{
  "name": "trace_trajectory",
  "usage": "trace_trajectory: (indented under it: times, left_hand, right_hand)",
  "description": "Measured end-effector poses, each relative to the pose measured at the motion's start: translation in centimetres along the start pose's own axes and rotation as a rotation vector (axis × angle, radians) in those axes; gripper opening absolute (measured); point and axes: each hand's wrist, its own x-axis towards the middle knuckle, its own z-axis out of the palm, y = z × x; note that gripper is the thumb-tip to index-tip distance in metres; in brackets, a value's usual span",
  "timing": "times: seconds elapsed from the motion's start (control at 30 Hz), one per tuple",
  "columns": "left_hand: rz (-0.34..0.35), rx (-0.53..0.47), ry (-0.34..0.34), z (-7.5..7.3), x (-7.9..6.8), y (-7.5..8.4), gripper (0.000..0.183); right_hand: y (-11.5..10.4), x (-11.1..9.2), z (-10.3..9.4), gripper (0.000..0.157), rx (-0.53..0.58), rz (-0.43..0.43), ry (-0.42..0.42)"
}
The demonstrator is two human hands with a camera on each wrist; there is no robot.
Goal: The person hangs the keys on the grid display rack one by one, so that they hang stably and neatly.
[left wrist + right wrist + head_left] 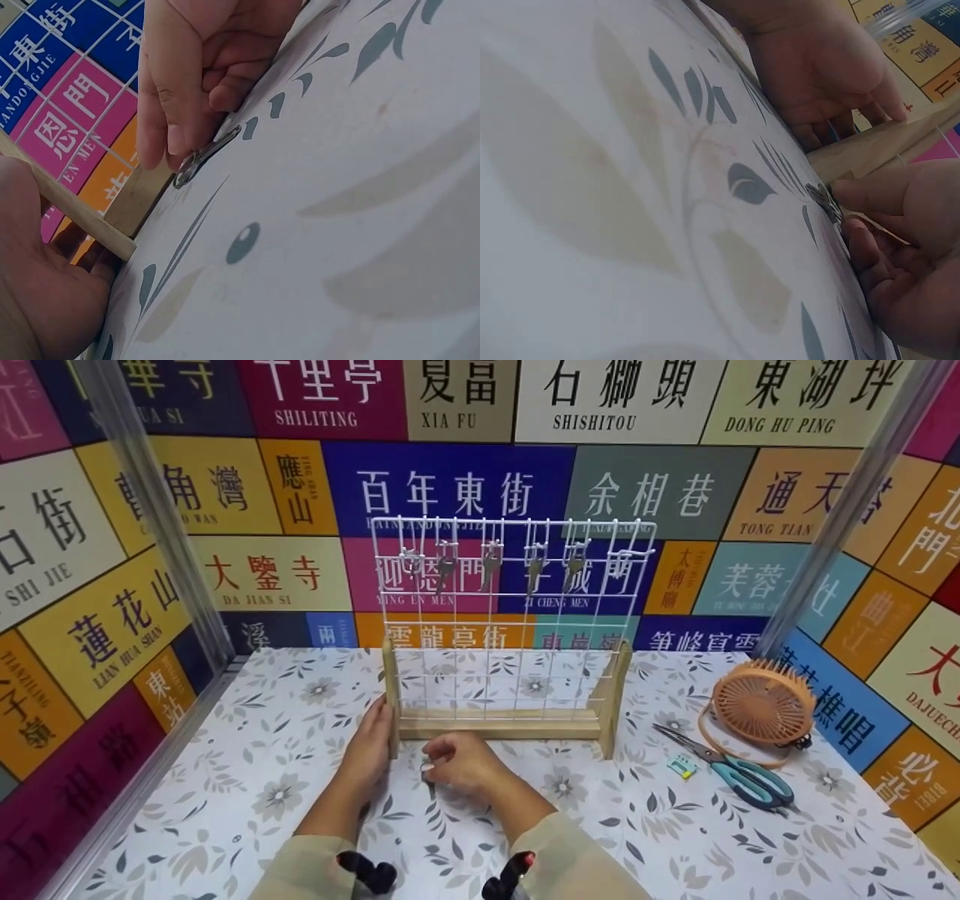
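Note:
A white wire grid rack (510, 594) stands upright on wooden legs, with several keys (535, 570) hanging from hooks along its upper part. My left hand (370, 742) grips the rack's left wooden leg (82, 217), its fingers reaching behind. In front of the wooden crossbar (502, 729), my right hand (465, 765) is low over the tabletop. Its thumb and index finger pinch a small key with a ring (201, 159), seen close to the cloth in the left wrist view. The same key (825, 201) shows partly between the fingertips in the right wrist view.
To the right lie teal-handled scissors (750, 781) and a small green-and-white packet (682, 766). Behind them stands an orange fan (763, 703). A floral cloth (285, 720) covers the table, and panels with printed characters (450, 487) rise around it.

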Motion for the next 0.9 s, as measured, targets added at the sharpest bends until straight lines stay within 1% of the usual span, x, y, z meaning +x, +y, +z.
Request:
trace_trajectory:
  times: [0.13,0.23,0.33,0.5,0.7,0.8,0.9]
  left_hand:
    - [0.026,-0.007,-0.001,0.1,0.11,-0.08,0.072]
    - [0.016,-0.007,-0.007,0.21,0.22,-0.07,0.072]
    - [-0.005,-0.003,-0.012,0.28,0.31,-0.04,0.074]
    - [-0.012,0.003,-0.011,0.18,0.22,-0.07,0.075]
    - [0.01,0.008,-0.005,0.04,0.19,-0.15,0.075]
    - [0.017,0.012,0.0,0.0,0.17,-0.17,0.073]
    - [0.0,0.012,0.001,0.02,0.19,-0.14,0.073]
  right_hand:
    - [-0.21,0.04,0.13,0.034,-0.081,-0.027,0.006]
    - [-0.25,-0.02,0.04,0.033,-0.145,-0.049,0.007]
    - [-0.25,-0.06,-0.16,0.03,-0.184,-0.051,-0.005]
    - [-0.19,-0.11,-0.21,0.022,-0.186,-0.064,-0.02]
    - [-0.06,0.0,-0.01,0.015,-0.181,-0.072,-0.003]
    - [0.04,0.03,0.07,0.011,-0.155,-0.072,0.006]
    - [0.07,0.03,-0.09,0.01,-0.1,-0.061,0.02]
